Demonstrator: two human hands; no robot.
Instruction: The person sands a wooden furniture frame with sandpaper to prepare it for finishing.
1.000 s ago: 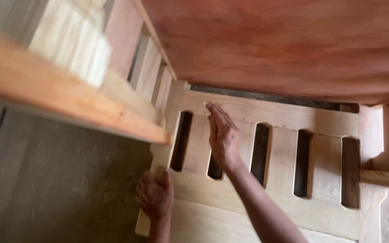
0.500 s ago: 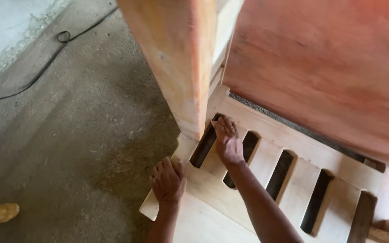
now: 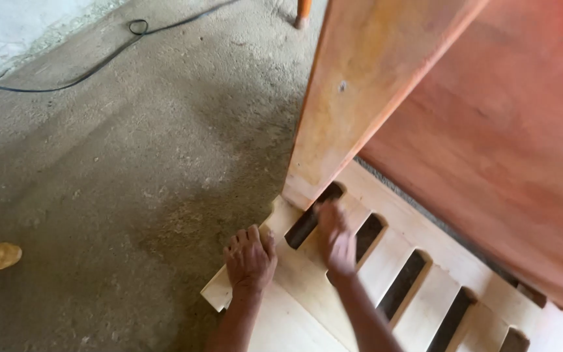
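While the left hand (image 3: 250,259) presses flat, fingers together, on the pale slatted wooden panel (image 3: 386,261), the right hand (image 3: 337,240) rubs a slat; blurred, finger state unclear. Looks like smoothing; next slat needs steady bracing.

A woodworking shop: sawdust-strewn concrete floor (image 3: 118,195); unfinished slatted panel (image 3: 386,274); power cable (image 3: 99,62).

The slatted panel (image 3: 333,287) is pale bare wood, sanded smooth and matt. The big board (image 3: 490,130) above it is reddish wood with a faint sheen, its upright post (image 3: 360,98) orange-toned. The floor (image 3: 112,182) is rough, dusty grey concrete.
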